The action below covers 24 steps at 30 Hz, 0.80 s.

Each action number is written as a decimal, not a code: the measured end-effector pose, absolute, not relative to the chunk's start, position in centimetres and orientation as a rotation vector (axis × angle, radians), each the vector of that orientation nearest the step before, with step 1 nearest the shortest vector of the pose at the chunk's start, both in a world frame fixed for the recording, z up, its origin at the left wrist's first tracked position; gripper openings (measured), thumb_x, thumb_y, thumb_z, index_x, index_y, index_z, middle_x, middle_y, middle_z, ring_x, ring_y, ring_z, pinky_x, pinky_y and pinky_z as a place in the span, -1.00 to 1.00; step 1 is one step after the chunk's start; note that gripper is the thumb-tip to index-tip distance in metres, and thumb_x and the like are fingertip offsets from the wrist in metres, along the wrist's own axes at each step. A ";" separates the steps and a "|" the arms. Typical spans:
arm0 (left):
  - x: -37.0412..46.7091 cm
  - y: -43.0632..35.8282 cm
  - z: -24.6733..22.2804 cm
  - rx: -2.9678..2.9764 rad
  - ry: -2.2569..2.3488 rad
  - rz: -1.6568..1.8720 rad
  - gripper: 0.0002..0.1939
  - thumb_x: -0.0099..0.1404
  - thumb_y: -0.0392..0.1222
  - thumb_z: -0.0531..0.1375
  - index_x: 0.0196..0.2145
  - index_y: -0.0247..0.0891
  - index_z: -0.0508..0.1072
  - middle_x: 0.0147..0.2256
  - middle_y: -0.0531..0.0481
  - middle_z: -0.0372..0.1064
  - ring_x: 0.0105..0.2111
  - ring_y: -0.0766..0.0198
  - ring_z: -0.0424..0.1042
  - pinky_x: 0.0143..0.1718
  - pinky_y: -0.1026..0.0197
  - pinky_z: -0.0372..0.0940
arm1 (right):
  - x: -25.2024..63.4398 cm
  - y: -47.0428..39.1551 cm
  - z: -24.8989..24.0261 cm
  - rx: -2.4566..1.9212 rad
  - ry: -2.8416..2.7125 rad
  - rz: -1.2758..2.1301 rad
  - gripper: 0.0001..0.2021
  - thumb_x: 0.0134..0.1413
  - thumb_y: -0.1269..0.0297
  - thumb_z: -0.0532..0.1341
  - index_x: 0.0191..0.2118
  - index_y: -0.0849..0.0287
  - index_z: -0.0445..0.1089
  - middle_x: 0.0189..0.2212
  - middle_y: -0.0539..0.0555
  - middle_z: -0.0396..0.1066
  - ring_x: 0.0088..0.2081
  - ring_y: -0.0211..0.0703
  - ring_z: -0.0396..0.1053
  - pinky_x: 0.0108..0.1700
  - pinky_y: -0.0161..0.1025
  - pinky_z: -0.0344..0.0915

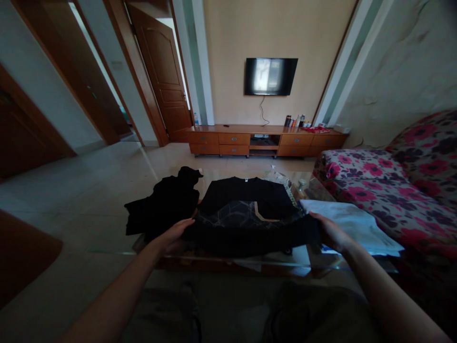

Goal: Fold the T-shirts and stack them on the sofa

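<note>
A black T-shirt (pixel 246 190) with a grey pattern and a tan line lies on the glass coffee table (pixel 328 193), its neckline at the far side. The near part is lifted and folded back over itself. At its left edge, my left hand (pixel 178 231) pinches the cloth, thumb on top. My right hand (pixel 326 231) grips the opposite edge, its fingers mostly hidden by the dark cloth. Left of the shirt rests a crumpled black garment (pixel 164 200). Light blue folded cloth (pixel 353 226) lies to the right, beside my right hand.
A small glass jar (pixel 302 184) stands at the table's far right. The flower-patterned sofa (pixel 378 174) borders the right side. Beyond the table, a low wooden TV cabinet (pixel 233 139) runs along the wall under a television (pixel 270 76). My knees are just below the table's near edge.
</note>
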<state>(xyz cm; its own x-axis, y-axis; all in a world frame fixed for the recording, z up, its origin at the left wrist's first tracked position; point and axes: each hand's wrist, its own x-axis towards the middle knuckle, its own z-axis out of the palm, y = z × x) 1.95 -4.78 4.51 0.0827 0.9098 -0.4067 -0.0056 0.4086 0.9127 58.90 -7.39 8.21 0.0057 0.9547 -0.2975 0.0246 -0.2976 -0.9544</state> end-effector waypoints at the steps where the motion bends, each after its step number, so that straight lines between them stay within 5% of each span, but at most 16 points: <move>1: 2.3 -4.3 4.4 0.886 1.294 0.935 -0.63 0.23 -0.03 0.33 -0.06 -0.21 0.45 -0.13 -0.08 0.53 -0.18 0.14 0.54 -0.23 0.15 0.49 | 58.6 -6.5 8.0 -1.446 -1.031 1.359 -0.66 0.19 -0.08 0.18 -0.21 0.12 0.40 -0.33 0.13 0.57 -0.32 -0.02 0.54 -0.27 -0.16 0.50; 7: 2.7 -2.9 3.8 0.855 1.215 1.132 -0.50 0.24 -0.18 0.34 0.12 -0.10 0.37 0.06 -0.12 0.41 -0.10 0.15 0.51 -0.21 0.08 0.52 | 57.9 -4.7 4.0 -1.400 -0.871 1.262 -0.68 0.05 0.10 0.35 -0.11 0.01 0.30 -0.20 0.05 0.55 -0.21 -0.09 0.55 -0.19 -0.19 0.58; 12: 1.7 -2.8 3.3 0.961 1.080 0.977 -0.59 0.17 -0.20 0.30 0.00 -0.25 0.52 0.03 -0.21 0.46 -0.02 0.04 0.49 -0.08 -0.01 0.48 | 58.4 -5.4 3.4 -1.347 -0.891 1.204 -0.52 0.01 0.11 0.40 0.04 -0.10 0.27 -0.08 -0.02 0.51 -0.16 -0.11 0.56 -0.08 -0.12 0.58; 16: 1.3 -2.8 3.4 1.079 1.012 0.935 -0.26 -0.02 -0.31 0.31 0.18 -0.21 0.45 0.13 -0.22 0.43 0.07 -0.04 0.46 0.03 -0.03 0.41 | 59.2 -5.7 3.9 -1.291 -1.069 1.311 -0.63 0.15 0.13 0.25 0.07 0.01 0.40 0.03 0.11 0.50 0.01 0.01 0.53 0.07 -0.05 0.49; 19: 1.1 -2.5 3.7 1.282 1.167 0.909 -0.28 0.01 -0.19 0.39 0.17 -0.25 0.47 0.05 -0.17 0.50 0.04 -0.01 0.47 0.04 0.03 0.38 | 59.7 -5.9 3.7 -1.215 -1.155 1.337 -0.57 0.16 0.12 0.27 0.14 0.02 0.40 0.09 0.14 0.48 0.15 0.07 0.43 0.12 -0.03 0.43; 24: 0.0 -1.9 5.1 1.632 1.471 0.888 -0.59 0.18 0.14 0.33 -0.23 -0.28 0.61 -0.26 -0.05 0.51 -0.22 0.15 0.46 -0.11 0.19 0.36 | 60.3 -6.3 4.6 -1.346 -1.267 1.113 -0.54 0.05 -0.07 0.39 -0.02 0.10 0.50 -0.12 0.12 0.56 -0.03 0.02 0.49 0.07 -0.10 0.41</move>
